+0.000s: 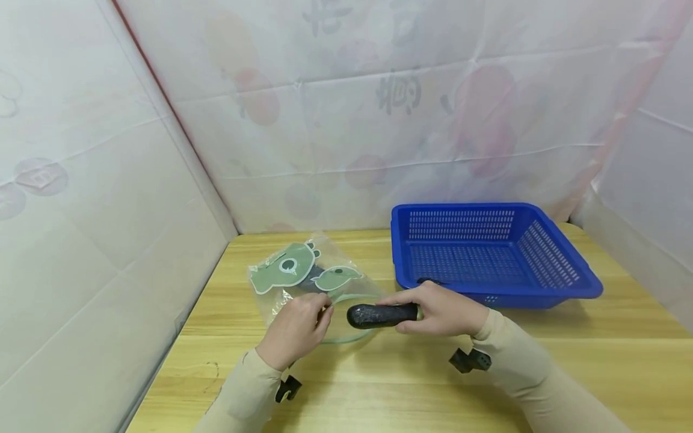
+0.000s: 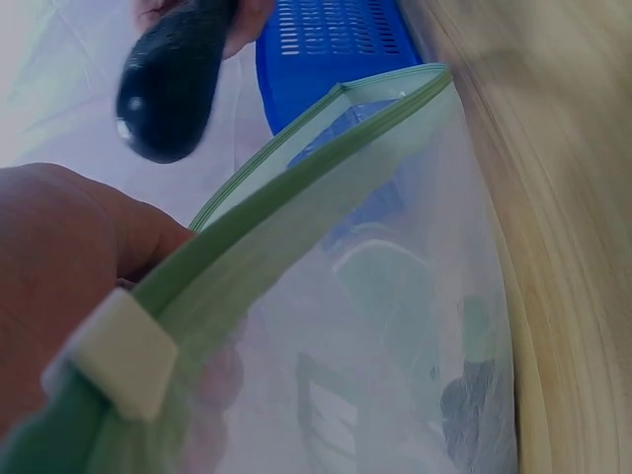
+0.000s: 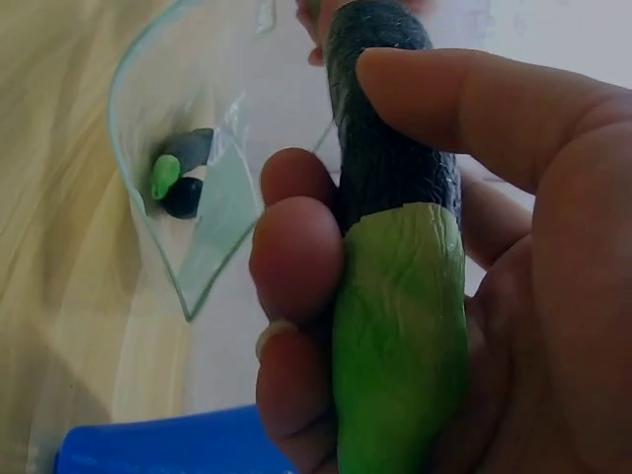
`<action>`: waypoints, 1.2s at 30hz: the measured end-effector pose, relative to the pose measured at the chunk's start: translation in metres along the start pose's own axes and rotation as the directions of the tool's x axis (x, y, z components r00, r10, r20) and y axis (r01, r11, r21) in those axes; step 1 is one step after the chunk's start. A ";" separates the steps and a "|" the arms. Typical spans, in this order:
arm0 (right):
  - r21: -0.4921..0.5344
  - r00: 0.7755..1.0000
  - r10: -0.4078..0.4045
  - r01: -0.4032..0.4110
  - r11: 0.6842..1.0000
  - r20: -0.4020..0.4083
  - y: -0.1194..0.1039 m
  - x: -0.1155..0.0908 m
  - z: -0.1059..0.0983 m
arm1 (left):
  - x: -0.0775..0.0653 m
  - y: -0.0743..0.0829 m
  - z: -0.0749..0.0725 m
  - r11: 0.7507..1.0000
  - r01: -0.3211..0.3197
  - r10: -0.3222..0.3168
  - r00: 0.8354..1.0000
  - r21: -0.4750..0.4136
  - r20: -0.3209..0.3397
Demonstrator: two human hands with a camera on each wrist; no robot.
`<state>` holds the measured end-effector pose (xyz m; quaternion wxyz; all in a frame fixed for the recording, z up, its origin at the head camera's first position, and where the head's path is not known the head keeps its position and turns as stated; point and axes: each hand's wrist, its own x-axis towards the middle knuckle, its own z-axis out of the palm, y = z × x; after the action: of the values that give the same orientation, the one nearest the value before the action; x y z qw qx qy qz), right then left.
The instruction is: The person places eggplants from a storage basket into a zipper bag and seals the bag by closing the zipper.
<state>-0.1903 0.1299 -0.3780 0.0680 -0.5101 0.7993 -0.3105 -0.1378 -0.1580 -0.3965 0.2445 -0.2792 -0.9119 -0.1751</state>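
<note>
My left hand [image 1: 295, 329] pinches the green zip rim of a clear plastic zip bag [image 2: 296, 346], whose mouth gapes. The bag has a green bird print, and a white slider [image 2: 123, 355] sits on its rim beside the hand. My right hand [image 1: 446, 308] grips a long dark eggplant [image 1: 376, 315] by its green stem end, curled fingers and thumb round it. Its dark rounded end points left, above the bag's mouth. Dark pieces, one with a green tip [image 3: 166, 176], lie inside the bag.
A blue plastic basket [image 1: 495, 294] with slotted walls stands at the back right of the wooden table [image 1: 411, 391]. Something small and dark [image 1: 430, 281] shows at its near left side. Pale printed sheets [image 1: 335, 120] hang behind and on both sides.
</note>
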 end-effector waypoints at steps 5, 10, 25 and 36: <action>-0.032 0.994 0.098 -0.097 0.995 0.048 -0.001 0.006 0.009 | 0.000 -0.001 0.000 1.000 -0.006 0.006 1.000 0.005 -0.009; -0.080 0.987 0.143 -0.137 0.987 0.074 0.000 0.014 0.022 | 0.001 -0.001 -0.001 1.000 -0.012 0.012 1.000 0.008 -0.015; -0.233 0.996 0.077 -0.064 0.970 0.048 0.001 0.042 0.052 | 0.000 -0.001 -0.003 1.000 -0.002 0.002 1.000 0.008 -0.003; -0.228 0.986 0.163 -0.151 0.962 0.037 0.003 0.064 0.073 | 0.000 0.001 -0.003 1.000 -0.013 0.013 1.000 0.017 0.000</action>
<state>-0.1918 0.0442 -0.4249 0.0566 -0.4580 0.8649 -0.1975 -0.1360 -0.1588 -0.3943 0.2479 -0.2831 -0.9115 -0.1658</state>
